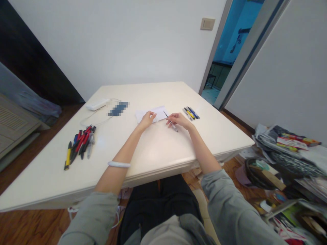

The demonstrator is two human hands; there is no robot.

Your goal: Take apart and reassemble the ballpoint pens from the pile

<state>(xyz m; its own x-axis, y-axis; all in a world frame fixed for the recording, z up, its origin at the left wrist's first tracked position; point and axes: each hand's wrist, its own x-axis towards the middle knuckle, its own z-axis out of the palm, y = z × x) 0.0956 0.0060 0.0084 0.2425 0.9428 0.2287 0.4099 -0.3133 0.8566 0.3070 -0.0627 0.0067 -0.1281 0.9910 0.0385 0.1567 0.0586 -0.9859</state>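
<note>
My right hand (179,120) is closed around a slim pen (174,127) with a pale, see-through barrel. The pen lies slanted in the fingers, its dark, thin end pointing up and left over the white paper (160,111). Close by on the left, my left hand (147,120) is pinched at the paper's near edge. A small pale thing shows at its fingertips, too faint to name. To the right of my right hand, several pens (191,113) lie side by side, among them yellow, blue and clear ones.
On the table's left lies a pile of pens and markers (83,141), red, black, yellow and clear. Behind it are a white power strip (97,104) with a cable and a blurred-out dark object (118,109). Bags and a bin (258,175) stand on the floor at right.
</note>
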